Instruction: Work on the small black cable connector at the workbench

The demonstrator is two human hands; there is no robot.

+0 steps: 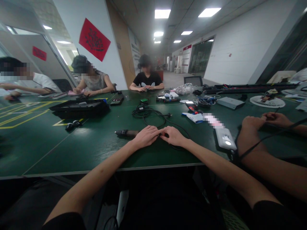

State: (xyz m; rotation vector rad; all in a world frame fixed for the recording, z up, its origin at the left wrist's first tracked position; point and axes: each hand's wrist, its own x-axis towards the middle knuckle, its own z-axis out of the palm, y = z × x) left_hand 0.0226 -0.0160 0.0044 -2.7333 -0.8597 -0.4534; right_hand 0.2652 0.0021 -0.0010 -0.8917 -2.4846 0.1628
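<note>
A straight-bodied power tool point(131, 133) lies across the green table in front of me, its dark chuck-like tip to the left. My left hand point(148, 136) rests over its body, the fingers bent together and covering much of it. At the rear end, my right hand point(173, 135) is closed, thumb and fingers pinched near the left fingertips. What exactly the right fingers grip is mostly hidden, though a small dark part shows between them. Behind both hands a black cable point(159, 112) lies in loose loops, with a plug at its right end.
A black tray point(80, 108) stands at the left, a dark cable bundle point(73, 125) before it. To the right are a white power bank-like device point(225, 139) and a blue-white packet point(193, 117). A neighbour's hands point(266, 119) work close on the right. Several people sit across.
</note>
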